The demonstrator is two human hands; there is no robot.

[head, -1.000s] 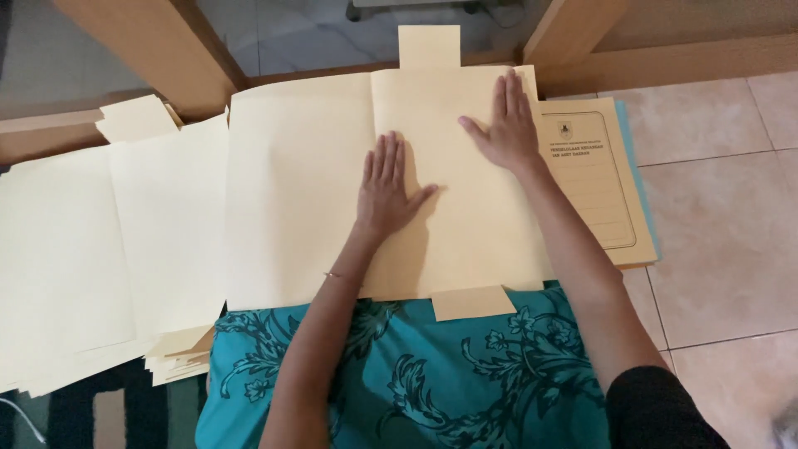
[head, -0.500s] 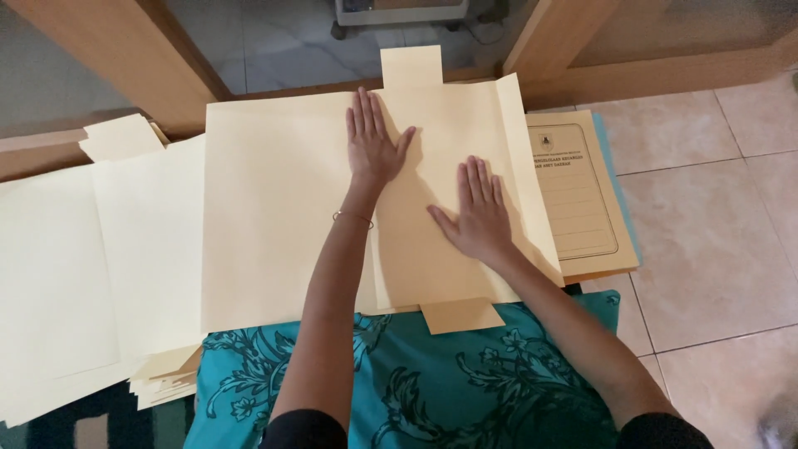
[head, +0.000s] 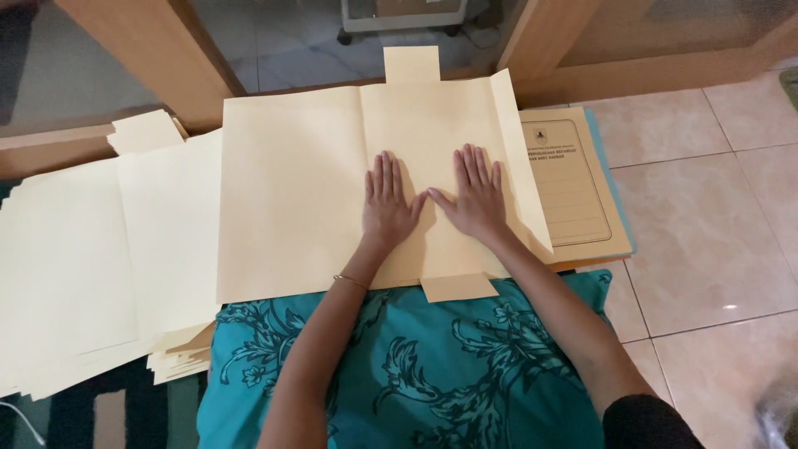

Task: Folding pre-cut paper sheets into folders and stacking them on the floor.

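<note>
While both palms press flat on the cream folder sheet (head: 299, 191), the step in hand looks like smoothing and creasing; the left hand (head: 386, 204) lies open, fingers together, just left of the centre fold, and the right hand (head: 475, 195) lies open beside it, thumbs nearly touching; neither grasps anything, both simply bear down on the paper; the sheet itself is spread over a teal patterned cushion (head: 432, 366) on the person's lap, its top tab (head: 411, 64) pointing away and its bottom tab (head: 457, 287) hanging toward the body; the right side flap (head: 519, 158) stands slightly raised, not yet flat; a finished printed folder (head: 573, 187) sits just under that edge on the tiled floor (head: 706, 216), and a stack of unfolded sheets (head: 91, 258) waits to the left; my read is that the next move calls for folding in a flap or tab, with an even press along the crease so it lands straight
</note>
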